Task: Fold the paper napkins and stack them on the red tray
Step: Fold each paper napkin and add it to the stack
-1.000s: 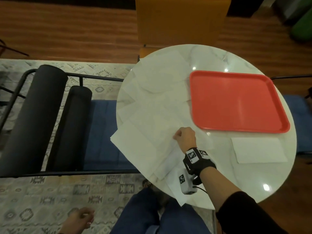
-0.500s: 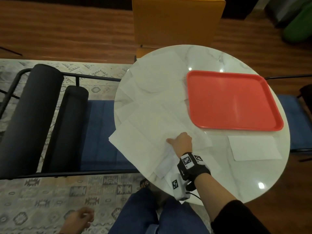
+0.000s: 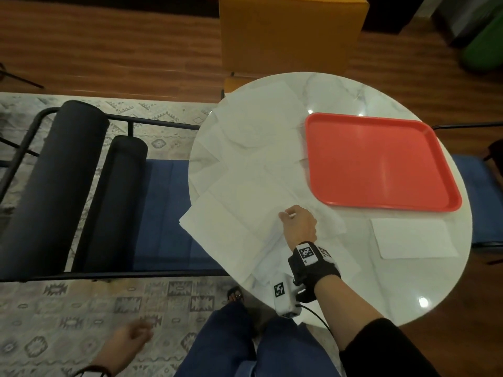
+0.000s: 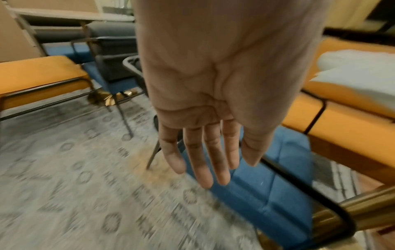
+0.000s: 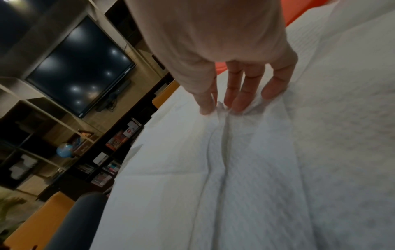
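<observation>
White napkin (image 3: 261, 202) bunches on the tabletop (image 3: 340, 93), pinched by the right hand (image 3: 298, 225); left hand (image 3: 128, 340) hangs with fingers (image 4: 198, 169) relaxed, holding nothing; tray (image 3: 381, 161) beside.

A round white marble table (image 3: 381, 289) with grey veining stands on a pale patterned rug (image 3: 81, 308), ceiling lights glinting off its top. Beyond the rug lies a dark wooden floor (image 3: 109, 50). A mustard-yellow chair (image 3: 291, 31) sits at the table's far edge. To one side stands a black metal-framed bench (image 3: 163, 213) with a blue seat and two dark bolster cushions (image 3: 54, 186). A further blue seat (image 3: 479, 197) shows on the opposite side. A large dark wall screen (image 5: 81, 67) reflects spots of light, above open shelving (image 5: 64, 152) holding books and a small blue globe (image 5: 65, 150). The room is dimly, warmly lit.
</observation>
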